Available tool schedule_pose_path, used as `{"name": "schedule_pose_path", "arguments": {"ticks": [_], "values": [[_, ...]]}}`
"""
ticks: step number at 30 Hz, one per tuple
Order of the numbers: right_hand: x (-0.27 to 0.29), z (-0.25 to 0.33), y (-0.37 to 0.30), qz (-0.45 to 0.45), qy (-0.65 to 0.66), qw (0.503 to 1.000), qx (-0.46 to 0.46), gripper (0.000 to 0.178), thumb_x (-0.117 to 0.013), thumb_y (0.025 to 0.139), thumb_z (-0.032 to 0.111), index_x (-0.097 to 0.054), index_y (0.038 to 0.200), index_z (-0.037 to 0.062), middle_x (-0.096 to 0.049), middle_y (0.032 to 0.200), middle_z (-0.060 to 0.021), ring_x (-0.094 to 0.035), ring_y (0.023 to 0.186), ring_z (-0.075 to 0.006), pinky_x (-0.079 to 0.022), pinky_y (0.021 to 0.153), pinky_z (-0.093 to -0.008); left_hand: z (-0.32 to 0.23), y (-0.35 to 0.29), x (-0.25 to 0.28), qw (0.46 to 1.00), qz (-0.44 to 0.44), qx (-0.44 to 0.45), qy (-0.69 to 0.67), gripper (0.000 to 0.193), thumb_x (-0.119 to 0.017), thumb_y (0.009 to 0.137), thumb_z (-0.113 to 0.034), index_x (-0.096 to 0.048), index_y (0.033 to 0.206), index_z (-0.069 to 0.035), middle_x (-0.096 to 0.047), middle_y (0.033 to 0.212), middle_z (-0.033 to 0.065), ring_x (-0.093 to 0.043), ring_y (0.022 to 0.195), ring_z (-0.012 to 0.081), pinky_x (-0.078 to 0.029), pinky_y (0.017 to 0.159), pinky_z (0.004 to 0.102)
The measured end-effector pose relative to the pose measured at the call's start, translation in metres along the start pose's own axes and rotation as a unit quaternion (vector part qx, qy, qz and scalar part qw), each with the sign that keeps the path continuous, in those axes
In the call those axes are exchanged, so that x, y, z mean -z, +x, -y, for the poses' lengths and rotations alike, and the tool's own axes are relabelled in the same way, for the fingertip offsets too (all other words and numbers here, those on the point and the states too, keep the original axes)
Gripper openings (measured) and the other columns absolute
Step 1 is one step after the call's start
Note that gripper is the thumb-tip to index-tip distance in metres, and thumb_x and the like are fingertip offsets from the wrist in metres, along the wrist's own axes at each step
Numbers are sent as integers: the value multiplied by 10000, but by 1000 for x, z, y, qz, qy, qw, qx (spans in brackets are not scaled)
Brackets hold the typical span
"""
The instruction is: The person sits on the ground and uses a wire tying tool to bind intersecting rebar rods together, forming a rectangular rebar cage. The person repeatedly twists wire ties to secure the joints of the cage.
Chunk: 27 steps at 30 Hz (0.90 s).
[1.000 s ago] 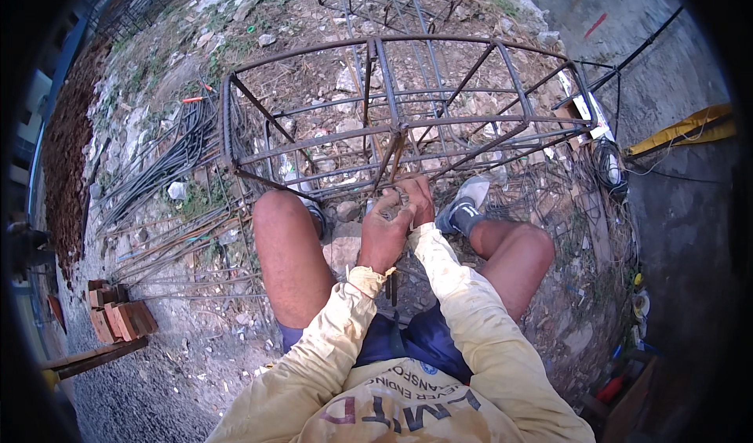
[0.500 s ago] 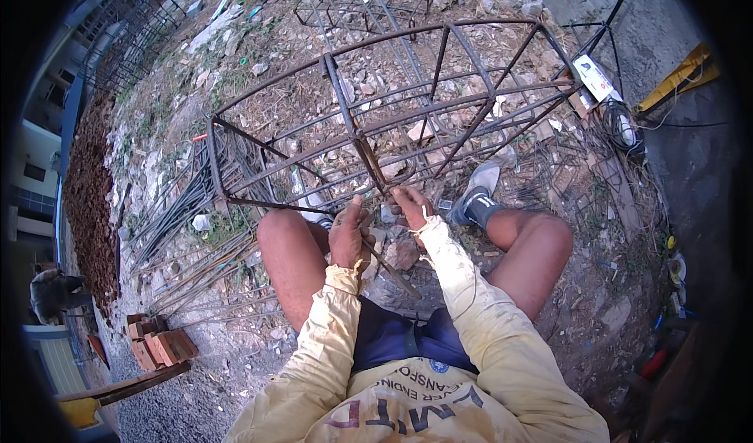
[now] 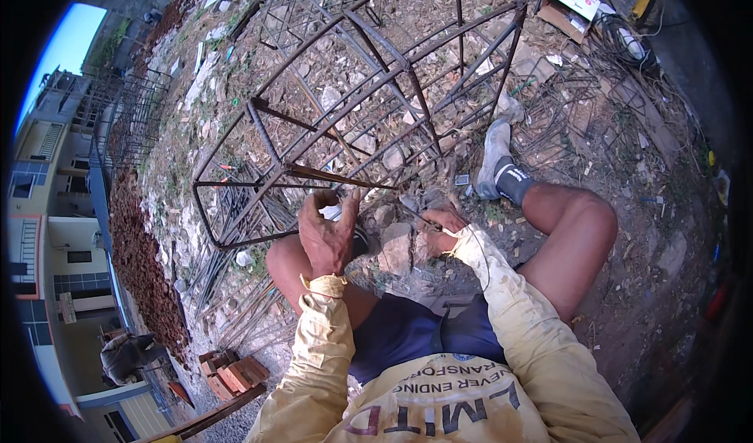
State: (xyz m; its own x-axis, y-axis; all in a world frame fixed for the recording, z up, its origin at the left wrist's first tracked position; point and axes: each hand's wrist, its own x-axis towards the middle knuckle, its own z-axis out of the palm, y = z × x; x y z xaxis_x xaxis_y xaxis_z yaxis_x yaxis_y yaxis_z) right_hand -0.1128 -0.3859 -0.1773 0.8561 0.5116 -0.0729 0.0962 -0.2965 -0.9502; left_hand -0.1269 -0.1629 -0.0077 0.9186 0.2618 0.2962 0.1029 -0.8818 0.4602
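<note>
A cage of rusty steel bars (image 3: 404, 63) stands tilted in front of me, with square stirrups joined to long bars. From its near side a thin bundle of brownish tie wires (image 3: 341, 178) sticks out to the right. My left hand (image 3: 328, 235) is just below that bundle, thumb and forefinger apart; whether a fingertip touches the bar is unclear. Lower right of the wire ends, my right hand (image 3: 441, 227) is closed round a dark metal tool (image 3: 409, 203). Only a short end of the tool shows; its kind cannot be made out.
Stones (image 3: 396, 247) lie between my feet. Loose steel rods (image 3: 227, 274) are spread at the left, near stacked red bricks (image 3: 233, 374). A white box (image 3: 572, 0) and coiled cable (image 3: 627, 43) lie at far right. Another person (image 3: 129, 358) bends over at the far left.
My view has turned, and the cage appears shifted and tilted. My hands have moved apart; the left has opened. The rod-like thing that slanted down between them is no longer there.
</note>
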Motion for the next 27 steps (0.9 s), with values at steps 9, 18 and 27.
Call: {"name": "schedule_pose_path", "arguments": {"ticks": [9,18,27], "values": [[0,10,26,37,78,996,-2,347,-665,786,250,-657,1114,139,-619,855,-95,-611,789,-225,-476,741,-358,3,57,-30,962,232,43,139,557,-587,866,-545,-676,1027,-20,-692,953,220,-652,940,395,-496,841,438],[10,7,54,149,74,986,2,421,-604,851,301,-578,1222,104,-648,1093,-139,-619,995,-271,-455,890,-379,17,62,-36,963,225,-3,146,525,-607,876,-499,-674,1051,-8,-686,998,220,-642,963,400,-500,835,449],[4,34,49,114,-60,991,-42,729,-767,766,331,-441,1304,-38,-646,1023,-203,-644,907,-256,-505,793,-363,24,60,-38,966,221,33,127,546,-609,861,-497,-660,1113,-15,-674,1066,218,-625,1023,395,-485,898,432]]}}
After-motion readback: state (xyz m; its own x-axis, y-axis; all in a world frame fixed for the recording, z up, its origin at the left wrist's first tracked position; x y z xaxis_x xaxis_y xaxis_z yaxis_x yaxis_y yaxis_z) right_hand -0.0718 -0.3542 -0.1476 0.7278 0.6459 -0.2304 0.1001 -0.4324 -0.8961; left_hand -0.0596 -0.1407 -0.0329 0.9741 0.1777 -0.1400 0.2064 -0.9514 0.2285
